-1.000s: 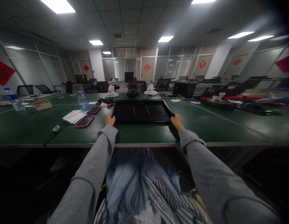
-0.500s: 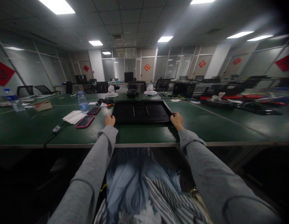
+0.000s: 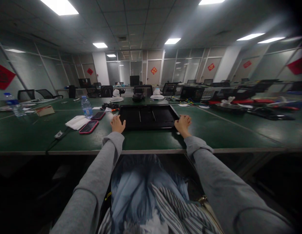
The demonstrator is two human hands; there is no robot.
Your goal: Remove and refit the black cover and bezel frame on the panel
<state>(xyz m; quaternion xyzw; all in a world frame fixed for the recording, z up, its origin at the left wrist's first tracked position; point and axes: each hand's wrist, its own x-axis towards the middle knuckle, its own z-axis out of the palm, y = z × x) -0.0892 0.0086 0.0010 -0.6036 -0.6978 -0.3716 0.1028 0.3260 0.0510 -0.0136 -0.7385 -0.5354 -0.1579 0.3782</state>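
Your left hand (image 3: 117, 124) and right hand (image 3: 183, 124) spread loosely at near corners of the black tray (image 3: 147, 117), which lies on the green table (image 3: 151, 140) (two phones (image 3: 88, 127) left of it), chairs (image 3: 148, 90) beyond it.

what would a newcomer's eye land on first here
Probably the black tray-like piece on the green table, its near corners flanked by the left grip and right grip. Next, perhaps the nearer pink-rimmed phone to its left, then the red diamond decoration on the door straight ahead.
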